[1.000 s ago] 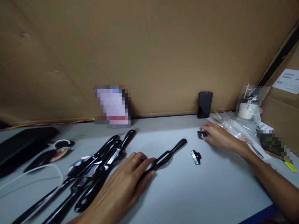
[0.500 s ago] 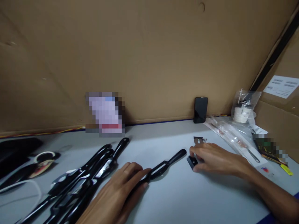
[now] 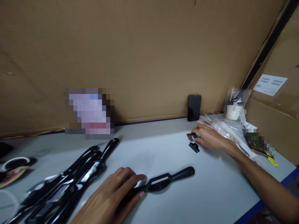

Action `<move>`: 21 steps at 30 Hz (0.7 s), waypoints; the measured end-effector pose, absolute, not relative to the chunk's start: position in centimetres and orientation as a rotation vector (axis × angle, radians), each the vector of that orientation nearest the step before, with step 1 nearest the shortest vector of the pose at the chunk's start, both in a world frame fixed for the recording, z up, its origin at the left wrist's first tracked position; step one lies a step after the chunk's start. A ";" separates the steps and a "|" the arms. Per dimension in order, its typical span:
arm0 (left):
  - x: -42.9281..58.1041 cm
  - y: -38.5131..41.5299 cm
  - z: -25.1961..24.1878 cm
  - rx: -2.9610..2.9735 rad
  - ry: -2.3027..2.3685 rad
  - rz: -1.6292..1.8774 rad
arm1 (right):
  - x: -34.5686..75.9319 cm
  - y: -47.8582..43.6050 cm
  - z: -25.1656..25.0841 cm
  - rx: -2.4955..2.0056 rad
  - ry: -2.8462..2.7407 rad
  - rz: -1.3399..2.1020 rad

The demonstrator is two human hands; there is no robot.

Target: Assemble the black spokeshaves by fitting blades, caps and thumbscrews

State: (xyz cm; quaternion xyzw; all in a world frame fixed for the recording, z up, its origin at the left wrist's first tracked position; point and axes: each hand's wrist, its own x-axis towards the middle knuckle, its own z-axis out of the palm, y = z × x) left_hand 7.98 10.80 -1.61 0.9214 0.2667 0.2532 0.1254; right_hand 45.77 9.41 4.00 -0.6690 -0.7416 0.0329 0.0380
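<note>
My left hand (image 3: 116, 189) is closed around the near handle of a black spokeshave (image 3: 161, 182). The tool's frame and far handle stick out to the right, low over the table. Over a small metal blade (image 3: 191, 137), my right hand (image 3: 207, 135) has its fingers bent and closed in at the blade's right end. What its fingertips pinch is hidden. A small black clamp piece (image 3: 194, 147) lies on the table just below the blade, apart from the fingers.
Several black spokeshaves (image 3: 70, 183) lie piled at left, beside a tape roll (image 3: 16, 163). A dark phone (image 3: 194, 108) leans on the cardboard wall (image 3: 149, 62). At right are clear plastic packets (image 3: 219, 126), a bagged white cup (image 3: 234, 112) and a cardboard box (image 3: 273, 115).
My right hand has let go of the black clamp piece on the table and moved to the blade. The spokeshave in my left hand has tilted, its far end coming nearer. The view has shifted right.
</note>
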 end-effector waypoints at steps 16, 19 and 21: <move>8.1 11.2 -2.4 2.649 0.683 0.744 | 44.6 9.9 3.4 -2.007 -2.325 -0.067; 8.2 11.1 -2.2 2.637 0.677 0.734 | 43.4 10.2 3.0 -1.965 -2.324 -0.089; 8.2 11.1 -2.2 2.637 0.662 0.729 | 42.6 10.2 3.0 -1.888 -2.346 -0.064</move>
